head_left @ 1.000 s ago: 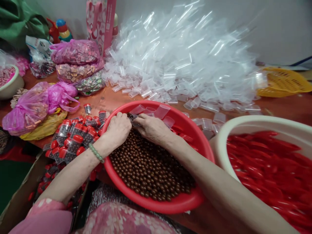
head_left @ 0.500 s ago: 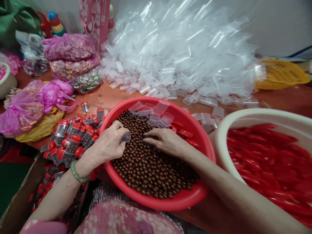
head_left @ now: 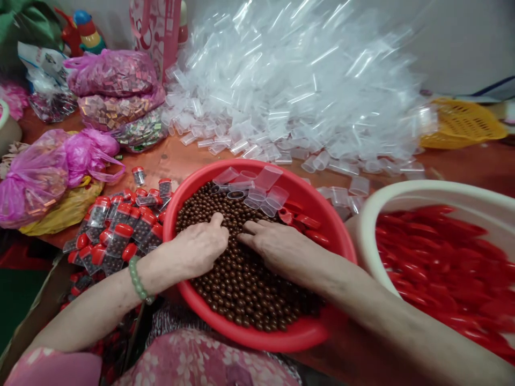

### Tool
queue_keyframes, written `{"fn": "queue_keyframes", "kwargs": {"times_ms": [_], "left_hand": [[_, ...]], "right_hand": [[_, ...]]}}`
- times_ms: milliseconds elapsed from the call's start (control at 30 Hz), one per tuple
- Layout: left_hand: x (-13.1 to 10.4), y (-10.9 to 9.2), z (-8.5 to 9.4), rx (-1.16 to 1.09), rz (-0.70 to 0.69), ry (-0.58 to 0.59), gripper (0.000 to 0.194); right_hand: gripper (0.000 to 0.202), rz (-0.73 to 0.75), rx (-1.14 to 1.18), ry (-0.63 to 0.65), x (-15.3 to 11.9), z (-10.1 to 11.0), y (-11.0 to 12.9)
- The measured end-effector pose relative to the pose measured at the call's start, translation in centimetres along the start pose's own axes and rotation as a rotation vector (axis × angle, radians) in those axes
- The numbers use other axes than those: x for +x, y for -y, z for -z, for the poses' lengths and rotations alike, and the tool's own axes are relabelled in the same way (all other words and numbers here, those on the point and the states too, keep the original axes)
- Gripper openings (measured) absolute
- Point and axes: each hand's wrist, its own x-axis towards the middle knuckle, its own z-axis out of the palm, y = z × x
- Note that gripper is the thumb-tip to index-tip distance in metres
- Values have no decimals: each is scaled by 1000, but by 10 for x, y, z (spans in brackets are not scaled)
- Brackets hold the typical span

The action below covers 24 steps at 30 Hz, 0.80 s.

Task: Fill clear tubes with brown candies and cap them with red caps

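A red basin (head_left: 189,308) holds many small brown balls (head_left: 249,305). Over their left part is my left hand (head_left: 201,244), its fingers curled down; a clear container was visible in it before, but now whatever it holds is hidden. My right hand (head_left: 277,246) rests palm down on the balls, just right of the left one, fingers extended and touching them. Several clear containers (head_left: 267,177) lie at the basin's back rim, with red caps (head_left: 308,221) beside them. Filled, red-capped containers (head_left: 120,230) are heaped left of the basin.
A large pile of clear containers (head_left: 298,91) covers the back of the table. At right stands a white tub (head_left: 368,225) of red pieces (head_left: 446,268). Pink bags (head_left: 115,72) sit at left, a yellow basket (head_left: 462,123) at the back right.
My left hand has moved right and turned over, so the clear container in it no longer shows. The right hand has come lower, its fingers flatter on the balls.
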Motion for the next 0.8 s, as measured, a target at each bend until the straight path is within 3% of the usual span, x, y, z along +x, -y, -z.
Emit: {"fn": "queue_keyframes", "kwargs": {"times_ms": [100, 233, 400, 533, 800], "left_hand": [[6, 12, -2, -15, -118, 28, 31], [8, 20, -6, 17, -176, -1, 29], [4, 2, 6, 182, -100, 8, 30], [10, -6, 15, 175, -58, 49, 25], [32, 8, -17, 19, -204, 24, 16]], "right_hand": [[30, 28, -40, 39, 8, 5, 4], [34, 40, -38, 100, 17, 8, 4], [31, 29, 0, 162, 21, 6, 2], [33, 45, 78, 176, 19, 4, -1], [38, 52, 385, 108, 8, -8, -12]]}}
